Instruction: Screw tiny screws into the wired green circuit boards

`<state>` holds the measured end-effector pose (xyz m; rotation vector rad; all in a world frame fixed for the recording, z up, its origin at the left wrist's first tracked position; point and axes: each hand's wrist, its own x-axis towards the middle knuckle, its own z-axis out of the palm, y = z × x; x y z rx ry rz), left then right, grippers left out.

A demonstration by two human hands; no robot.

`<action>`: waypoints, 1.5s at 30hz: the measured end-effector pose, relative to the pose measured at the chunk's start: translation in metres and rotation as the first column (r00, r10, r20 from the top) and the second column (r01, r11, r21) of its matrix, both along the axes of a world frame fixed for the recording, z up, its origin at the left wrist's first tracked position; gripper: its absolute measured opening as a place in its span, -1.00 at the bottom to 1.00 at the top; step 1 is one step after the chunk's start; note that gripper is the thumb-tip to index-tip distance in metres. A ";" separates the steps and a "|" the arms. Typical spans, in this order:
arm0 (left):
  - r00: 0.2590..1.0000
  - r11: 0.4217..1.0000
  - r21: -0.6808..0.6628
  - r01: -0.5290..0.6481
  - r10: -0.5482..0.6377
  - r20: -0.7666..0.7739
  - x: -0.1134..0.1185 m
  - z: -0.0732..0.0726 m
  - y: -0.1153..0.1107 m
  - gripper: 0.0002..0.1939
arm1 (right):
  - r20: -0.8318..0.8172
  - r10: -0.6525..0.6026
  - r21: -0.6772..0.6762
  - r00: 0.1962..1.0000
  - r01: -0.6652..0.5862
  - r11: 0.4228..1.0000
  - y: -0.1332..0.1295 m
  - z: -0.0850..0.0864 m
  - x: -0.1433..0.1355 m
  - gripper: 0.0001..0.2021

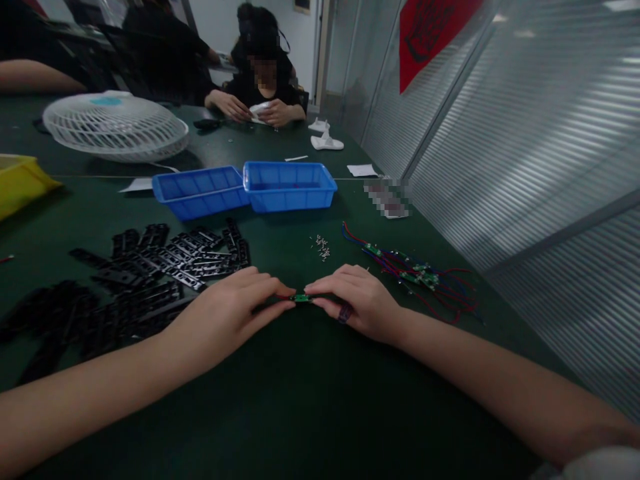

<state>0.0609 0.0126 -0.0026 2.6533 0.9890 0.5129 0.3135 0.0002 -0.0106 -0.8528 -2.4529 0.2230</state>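
Observation:
Between my two hands, just above the dark green table [320, 400], is a small green circuit board [301, 298]. My left hand [245, 301] pinches its left end between thumb and fingertips, where a bit of red wire shows. At its right end, the thumb and fingers of my right hand [357, 300] are also closed on it. Beyond my hands lies a loose scatter of small screws [323, 248]. To the right is a heap of green circuit boards [425, 277] with red and blue wires. Many black plastic strips [190, 257] are piled on the left.
Two blue bins [290, 200] [205, 203] stand behind the screws. Further back are a white fan [115, 125], white plastic parts [327, 141] and a person [265, 80] handling a white object. A yellow bin [23, 183] sits at the left edge; a ribbed glass partition [500, 147] borders the right.

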 end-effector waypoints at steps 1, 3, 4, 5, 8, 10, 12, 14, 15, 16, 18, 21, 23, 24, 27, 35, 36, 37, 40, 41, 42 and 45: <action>1.000 0.999 -0.033 -0.017 0.018 0.009 0.000 -0.002 0.001 -0.79 | -0.001 0.012 0.001 1.000 -0.012 1.000 0.000 0.000 0.000 -0.75; 0.999 0.997 -0.066 -0.031 0.032 0.012 0.000 -0.004 0.002 -0.79 | 0.001 0.017 0.017 1.000 -0.017 1.000 0.001 -0.002 0.000 -0.77; 1.000 0.997 -0.068 -0.028 0.029 0.007 0.000 -0.005 0.002 -0.79 | 0.006 0.015 0.024 1.000 -0.015 1.000 0.001 -0.002 0.001 -0.78; 1.000 0.997 -0.069 -0.027 0.027 0.000 0.000 -0.005 0.002 -0.79 | 0.009 0.012 0.027 1.000 -0.012 1.000 0.001 -0.003 0.001 -0.78; 0.999 0.995 -0.093 -0.048 0.047 -0.012 0.001 -0.004 0.000 -0.78 | 0.002 0.012 0.022 1.000 -0.012 1.000 0.001 -0.004 0.002 -0.79; 0.998 0.992 -0.108 -0.070 0.070 -0.008 0.002 -0.003 -0.003 -0.78 | -0.005 0.014 0.019 1.000 -0.014 1.000 0.001 -0.004 0.002 -0.79; 0.997 0.990 -0.114 -0.080 0.079 -0.009 0.002 -0.001 -0.004 -0.78 | -0.009 0.015 0.018 1.000 -0.015 1.000 0.001 -0.003 0.001 -0.79; 0.997 0.990 -0.114 -0.079 0.078 -0.014 0.002 0.000 -0.004 -0.79 | -0.012 0.019 0.017 1.000 -0.019 1.000 0.000 -0.003 0.001 -0.79; 0.997 0.990 -0.115 -0.078 0.076 -0.016 0.002 0.000 -0.004 -0.79 | -0.014 0.022 0.015 1.000 -0.021 1.000 0.000 -0.003 0.001 -0.79; 0.997 0.990 -0.115 -0.077 0.075 -0.017 0.002 0.000 -0.004 -0.79 | -0.014 0.025 0.011 1.000 -0.024 1.000 0.001 -0.003 0.001 -0.79; 0.997 0.991 -0.114 -0.076 0.075 -0.013 0.003 -0.001 -0.003 -0.79 | -0.015 0.025 0.001 1.000 -0.025 1.000 0.001 -0.003 0.001 -0.79; 0.998 0.992 -0.105 -0.068 0.068 -0.008 0.003 -0.002 -0.002 -0.80 | -0.025 0.014 -0.012 1.000 -0.015 1.000 0.001 -0.004 0.001 -0.79; 0.998 0.994 -0.095 -0.061 0.060 -0.007 0.003 -0.002 -0.003 -0.80 | -0.038 0.009 -0.017 0.999 -0.009 1.000 0.000 -0.004 0.001 -0.80; 0.998 0.994 -0.088 -0.059 0.059 -0.007 0.003 -0.002 -0.003 -0.80 | -0.044 0.009 -0.018 0.999 -0.009 1.000 0.000 -0.005 0.000 -0.80; 0.998 0.996 -0.068 -0.059 0.058 -0.015 0.002 -0.001 -0.003 -0.79 | -0.059 0.011 -0.019 0.998 -0.012 1.000 0.000 -0.005 0.000 -0.80; 0.993 1.000 -0.025 0.011 -0.013 -0.120 0.005 0.001 -0.008 -0.78 | 0.023 -0.029 0.003 0.999 0.029 1.000 -0.001 -0.005 -0.001 -0.82; 0.988 1.000 -0.005 0.024 -0.025 -0.150 0.006 0.000 -0.009 -0.77 | 0.047 -0.037 0.013 0.998 0.037 0.999 -0.002 -0.005 -0.001 -0.82; 0.984 0.999 0.016 0.032 -0.029 -0.174 0.006 -0.001 -0.010 -0.76 | 0.060 -0.042 0.023 0.997 0.040 0.999 -0.003 -0.005 -0.002 -0.82; 0.980 0.998 0.053 0.032 -0.021 -0.196 0.006 -0.005 -0.012 -0.75 | 0.051 -0.040 0.027 0.998 0.039 0.999 -0.004 -0.006 -0.002 -0.81; 0.982 0.998 0.047 0.030 -0.020 -0.188 0.006 -0.006 -0.012 -0.75 | 0.042 -0.040 0.024 0.998 0.039 0.999 -0.004 -0.006 -0.002 -0.81; 0.985 0.999 0.033 0.021 -0.015 -0.174 0.006 -0.006 -0.012 -0.76 | 0.036 -0.040 0.020 0.999 0.040 0.999 -0.004 -0.007 -0.002 -0.81; 0.992 0.999 -0.035 -0.014 0.009 -0.124 0.005 -0.007 -0.010 -0.76 | 0.026 -0.039 0.016 0.999 0.039 0.999 -0.002 -0.009 -0.002 -0.82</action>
